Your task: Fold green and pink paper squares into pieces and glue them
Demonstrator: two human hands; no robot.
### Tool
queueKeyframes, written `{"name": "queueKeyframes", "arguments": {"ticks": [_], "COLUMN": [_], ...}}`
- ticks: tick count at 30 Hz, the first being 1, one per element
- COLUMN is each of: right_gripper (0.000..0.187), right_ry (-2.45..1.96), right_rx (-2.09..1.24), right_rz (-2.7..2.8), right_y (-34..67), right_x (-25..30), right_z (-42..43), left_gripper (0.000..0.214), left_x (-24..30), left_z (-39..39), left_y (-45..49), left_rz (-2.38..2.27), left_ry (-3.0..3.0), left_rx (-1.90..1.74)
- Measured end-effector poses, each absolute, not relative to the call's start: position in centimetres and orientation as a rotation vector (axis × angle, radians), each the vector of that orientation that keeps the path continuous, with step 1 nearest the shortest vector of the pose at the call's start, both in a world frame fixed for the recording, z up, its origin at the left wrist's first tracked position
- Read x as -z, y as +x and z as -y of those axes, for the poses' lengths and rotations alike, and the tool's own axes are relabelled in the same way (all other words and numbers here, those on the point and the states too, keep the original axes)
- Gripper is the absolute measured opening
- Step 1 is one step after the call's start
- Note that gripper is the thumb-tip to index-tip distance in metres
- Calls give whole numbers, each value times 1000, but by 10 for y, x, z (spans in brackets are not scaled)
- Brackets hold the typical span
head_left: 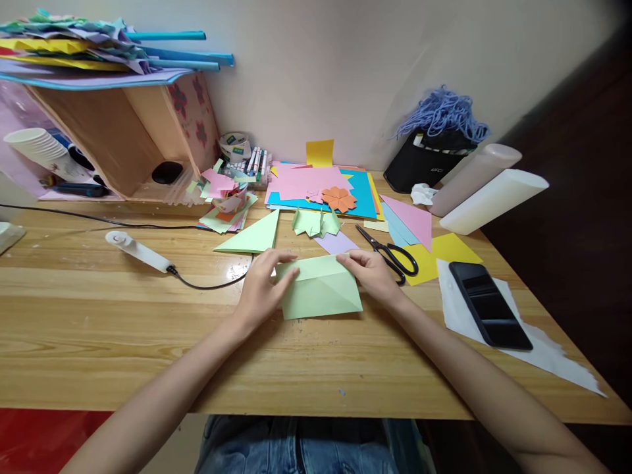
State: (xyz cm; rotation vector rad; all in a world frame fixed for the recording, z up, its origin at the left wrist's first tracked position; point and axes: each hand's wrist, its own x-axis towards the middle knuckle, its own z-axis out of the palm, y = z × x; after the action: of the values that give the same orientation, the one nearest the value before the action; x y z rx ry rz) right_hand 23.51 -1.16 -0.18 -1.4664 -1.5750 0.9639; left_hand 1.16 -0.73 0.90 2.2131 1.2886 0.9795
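Note:
A light green sheet of paper [323,293] lies between my hands, its far edge folded over in a band and a slanting crease across its face. My left hand [264,286] grips its left side, thumb on top and fingers behind the far edge. With thumb and fingers, my right hand [372,271] pinches the far right corner. Just beyond are a green paper triangle [254,234], a green folded paper shape [316,224] and a lilac paper piece [336,243]. Black-handled scissors [390,253] lie right behind my right hand.
A white glue gun [141,251] with a black cord rests at left. Paper sheets [309,183] with an orange paper flower [339,199] lie at the back. Toward the right are a phone [488,306] on white paper, yellow paper [447,255] and two paper rolls [494,201].

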Motion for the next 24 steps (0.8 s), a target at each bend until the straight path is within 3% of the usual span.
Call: {"name": "queueKeyframes", "arguments": {"ticks": [4,10,14,19,24], "right_gripper": [41,27,17,20,36], "right_ry": [-1581,-1528,-1537,-1352,-1114], "right_rx": [-883,-956,-699,-366,-122], "right_rz": [1638,1672,1888,2214,2516], "right_y": [240,238,236,237,240], "right_x": [14,17,15,16,15], "right_z": [-1,0,7,11,12], "left_gripper": [22,36,43,49,48], "left_x": [-2,6,7,9,9], "left_z": [12,21,14,8,8], "left_y": [18,26,24,24,25], "left_rz": [-1098,-1002,-1021,-1011,-1008], "left_ry": [2523,2621,2681,2747,2753], "left_rx": [-760,-439,-391,-345,-344]}}
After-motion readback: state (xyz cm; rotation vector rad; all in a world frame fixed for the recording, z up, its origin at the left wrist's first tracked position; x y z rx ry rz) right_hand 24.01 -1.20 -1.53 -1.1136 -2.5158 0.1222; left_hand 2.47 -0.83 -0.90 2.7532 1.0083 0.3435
